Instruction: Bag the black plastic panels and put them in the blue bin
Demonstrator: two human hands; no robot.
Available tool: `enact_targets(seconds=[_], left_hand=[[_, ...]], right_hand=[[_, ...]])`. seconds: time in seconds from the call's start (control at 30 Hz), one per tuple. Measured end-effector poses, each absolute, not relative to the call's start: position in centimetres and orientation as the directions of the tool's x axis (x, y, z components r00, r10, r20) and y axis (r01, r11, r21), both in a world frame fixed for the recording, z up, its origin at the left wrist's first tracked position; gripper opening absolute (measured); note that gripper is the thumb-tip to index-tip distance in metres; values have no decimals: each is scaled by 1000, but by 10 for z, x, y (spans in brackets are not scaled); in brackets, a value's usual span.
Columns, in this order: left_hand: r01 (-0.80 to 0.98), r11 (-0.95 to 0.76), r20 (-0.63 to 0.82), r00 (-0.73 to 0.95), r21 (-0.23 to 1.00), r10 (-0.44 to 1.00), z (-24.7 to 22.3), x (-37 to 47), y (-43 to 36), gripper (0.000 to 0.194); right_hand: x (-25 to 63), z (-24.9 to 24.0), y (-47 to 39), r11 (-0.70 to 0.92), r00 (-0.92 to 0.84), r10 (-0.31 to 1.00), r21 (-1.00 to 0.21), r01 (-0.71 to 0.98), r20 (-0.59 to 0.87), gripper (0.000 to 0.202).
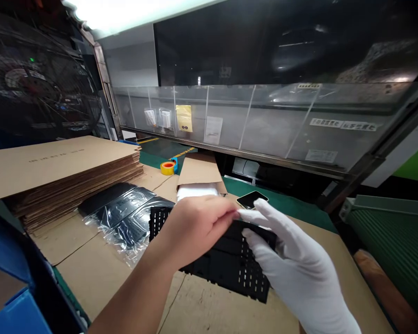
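Note:
My left hand (198, 227) is bare, its fingers pressed together in a pinch. At their tips they meet a fingertip of the white glove (310, 278) worn on my right hand (285, 250). My right hand's fingers are spread, with the thumb apart, and hold nothing. Under both hands lies a black perforated plastic panel (226, 269), with slots at its two ends; my hands hide its middle. Left of it are black panels in clear plastic bags (132, 218).
Flat cardboard sheets (73, 162) are stacked at the left. Behind my hands stand a cardboard box (200, 169) with white material inside, yellow tape (167, 168) and a phone (252, 199). A clear pocketed panel (226, 116) spans the back; a green ribbed conveyor (393, 241) runs right.

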State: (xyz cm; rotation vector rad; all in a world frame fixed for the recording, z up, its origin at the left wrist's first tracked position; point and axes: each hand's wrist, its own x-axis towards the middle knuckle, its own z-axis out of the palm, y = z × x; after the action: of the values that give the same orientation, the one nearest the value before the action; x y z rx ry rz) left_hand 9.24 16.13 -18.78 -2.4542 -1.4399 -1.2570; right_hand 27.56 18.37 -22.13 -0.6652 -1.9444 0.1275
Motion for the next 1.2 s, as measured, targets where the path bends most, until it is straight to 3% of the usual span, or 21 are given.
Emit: enact_targets(seconds=[0.13, 0.27, 0.4, 0.63, 0.97, 1.2], left_hand=[[785, -519, 697, 161, 339, 699, -187, 92, 161, 22], [770, -534, 571, 277, 350, 773, -185, 92, 155, 36], [795, -523, 437, 370, 308, 820, -182, 89, 150, 30], [733, -617, 371, 509, 287, 777, -175, 80, 141, 13], [758, -615, 353, 527, 215, 773, -170, 79, 134, 18], [750, -613, 349, 521, 247, 779, -172, 77, 129, 20]], right_hand=[[275, -225, 182, 838, -295, 505, -380, 392, 811, 56], [276, -231, 181, 805, -227, 579, -506, 311, 783, 60], [276, -230, 180, 789, -301, 613, -547, 280, 731, 56], [270, -226, 172, 867, -363, 497, -464, 181, 788, 63], [268, -227, 166, 888, -289, 461, -436, 149, 839, 65], [266, -218, 155, 891, -331, 452, -433, 135, 828, 54]])
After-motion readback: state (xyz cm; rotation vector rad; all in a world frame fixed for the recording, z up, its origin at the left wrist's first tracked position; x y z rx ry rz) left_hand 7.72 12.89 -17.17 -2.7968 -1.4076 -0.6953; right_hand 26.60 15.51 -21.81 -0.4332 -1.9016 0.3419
